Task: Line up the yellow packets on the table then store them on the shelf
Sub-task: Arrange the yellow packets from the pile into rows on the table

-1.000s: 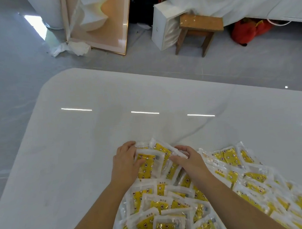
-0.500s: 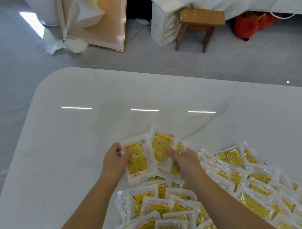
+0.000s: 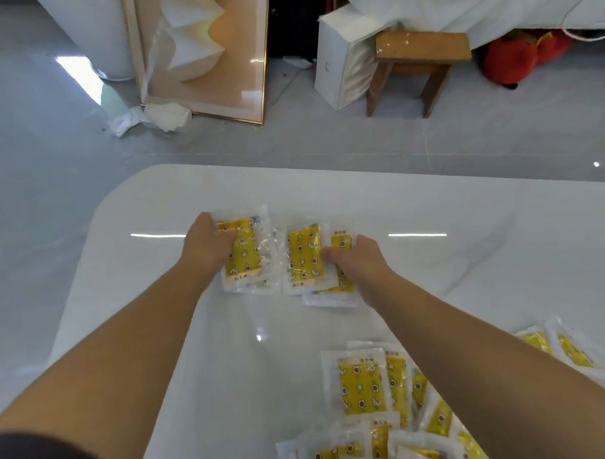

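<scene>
Yellow packets (image 3: 303, 256), clear-edged with printed panels, being gripped in bunches by left hand (image 3: 205, 248) and right hand (image 3: 359, 263), far from loose pile (image 3: 363, 385) on white table (image 3: 467, 275).

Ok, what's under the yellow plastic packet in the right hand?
A second yellow packet peeks out on its right, and a white packet edge shows below. How many are stacked is hidden by the top packet and the right hand.

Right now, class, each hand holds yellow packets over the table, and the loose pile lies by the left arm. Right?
Wrong side: the head view shows the loose pile by the right arm. The left hand and right hand do each hold yellow packets over the table.
</scene>
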A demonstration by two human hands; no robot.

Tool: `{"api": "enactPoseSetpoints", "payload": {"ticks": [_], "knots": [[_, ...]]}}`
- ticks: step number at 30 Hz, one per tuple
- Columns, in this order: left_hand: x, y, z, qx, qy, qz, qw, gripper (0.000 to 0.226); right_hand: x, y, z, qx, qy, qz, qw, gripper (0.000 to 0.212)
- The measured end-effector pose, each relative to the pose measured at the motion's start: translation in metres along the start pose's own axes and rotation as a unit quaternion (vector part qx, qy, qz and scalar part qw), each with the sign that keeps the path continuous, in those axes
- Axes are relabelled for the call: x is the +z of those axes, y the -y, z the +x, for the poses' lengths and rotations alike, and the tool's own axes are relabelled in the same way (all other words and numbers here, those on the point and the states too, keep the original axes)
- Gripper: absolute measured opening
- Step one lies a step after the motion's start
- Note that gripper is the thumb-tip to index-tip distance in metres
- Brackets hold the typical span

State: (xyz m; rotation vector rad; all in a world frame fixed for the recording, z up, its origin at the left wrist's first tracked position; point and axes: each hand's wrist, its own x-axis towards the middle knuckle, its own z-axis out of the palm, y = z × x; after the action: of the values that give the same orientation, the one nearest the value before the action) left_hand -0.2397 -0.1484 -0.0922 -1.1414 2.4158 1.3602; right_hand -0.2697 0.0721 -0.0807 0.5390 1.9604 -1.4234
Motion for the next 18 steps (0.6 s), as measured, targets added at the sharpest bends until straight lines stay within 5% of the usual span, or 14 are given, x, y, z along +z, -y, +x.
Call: {"api": "enactPoseSetpoints", "payload": {"ticks": [8, 11, 13, 15, 18], "knots": [[-0.018, 0.003, 0.023, -0.03, -0.025, 0.074, 0.996, 0.029, 0.004, 0.011, 0.021, 0.056, 0.015, -0.005, 0.998, 0.014], [-0.024, 0.001, 0.025, -0.014, -0.013, 0.091, 0.996, 0.034, -0.01, 0.01, 0.028, 0.014, -0.04, -0.054, 0.998, 0.007], [-0.023, -0.002, 0.021, 0.005, -0.041, 0.113, 0.993, 0.049, -0.015, 0.011, 0.032, -0.033, -0.085, -0.134, 0.987, 0.026], [-0.017, 0.001, 0.004, 0.059, -0.067, 0.223, 0.971, 0.064, -0.015, 0.009, 0.023, -0.089, -0.119, -0.289, 0.946, 0.053], [0.002, 0.027, -0.036, 0.223, 0.005, 0.41, 0.884, 0.075, -0.003, -0.011, -0.008, -0.183, -0.082, -0.529, 0.825, 0.075]]}}
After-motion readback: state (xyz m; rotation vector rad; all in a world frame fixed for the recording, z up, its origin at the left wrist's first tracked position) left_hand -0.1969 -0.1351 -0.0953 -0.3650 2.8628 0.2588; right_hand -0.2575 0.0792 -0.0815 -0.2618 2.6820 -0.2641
